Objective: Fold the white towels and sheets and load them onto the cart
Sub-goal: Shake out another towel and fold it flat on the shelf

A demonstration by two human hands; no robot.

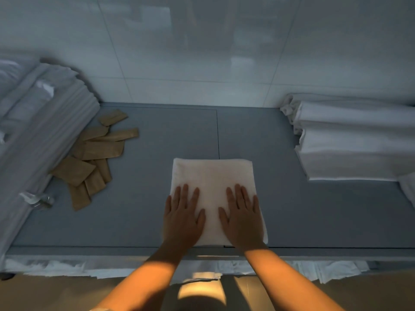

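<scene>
A folded white towel [212, 176] lies square on the grey top of the cart [143, 212], close to its front edge. My left hand [183, 217] presses flat on the towel's near left part, fingers straight and spread. My right hand [242, 217] lies flat on the near right part in the same way. Neither hand grips the cloth. A stack of folded white towels [350, 140] stands at the right side of the surface. Folded white sheets [42, 117] are piled along the left side.
Several brown paper packets [94, 158] lie scattered left of the towel, beside the sheets. A small clear bottle [39, 199] rests at the sheets' near end. A glossy white wall [202, 52] closes the back. White linen edges [67, 265] show on the shelf below the front edge.
</scene>
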